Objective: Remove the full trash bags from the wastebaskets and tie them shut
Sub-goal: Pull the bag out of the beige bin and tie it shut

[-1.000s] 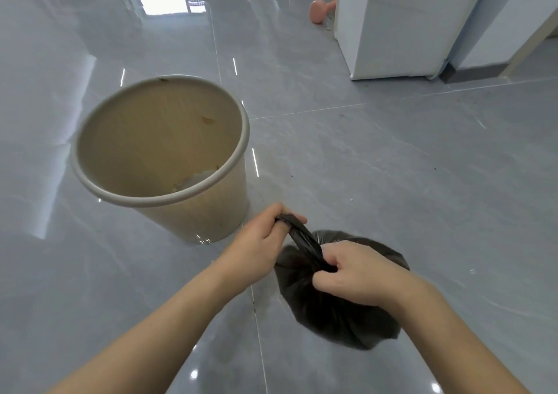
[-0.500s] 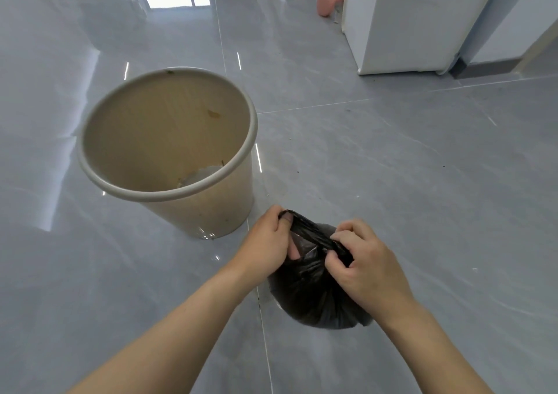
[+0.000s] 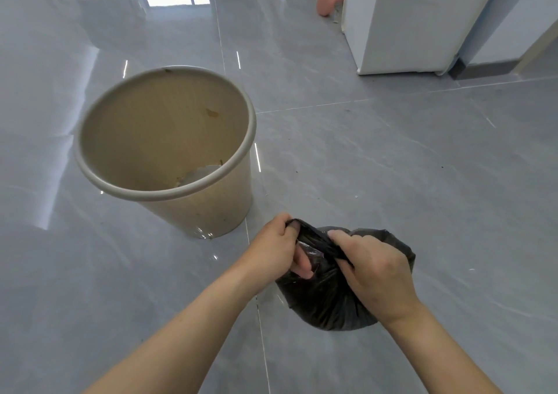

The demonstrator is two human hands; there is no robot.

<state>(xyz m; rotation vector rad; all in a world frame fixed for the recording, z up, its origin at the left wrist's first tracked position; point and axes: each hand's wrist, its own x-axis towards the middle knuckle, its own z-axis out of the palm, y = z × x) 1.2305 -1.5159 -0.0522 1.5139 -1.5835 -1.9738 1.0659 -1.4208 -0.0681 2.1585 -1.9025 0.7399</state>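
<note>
Bag point(image 3: 329, 300) hangs just right of the emptied wastebasket point(image 3: 169, 140) above the floor, its twisted neck running level between the two fists, left hand point(image 3: 279, 250) pinching one end and right hand point(image 3: 374, 268) gripping the other, so tightening likely means pulling apart sideways.

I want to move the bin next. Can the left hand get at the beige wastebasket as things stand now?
Probably not yet: the left hand grips the black trash bag. The wastebasket stands close to its left with nothing between.
</note>
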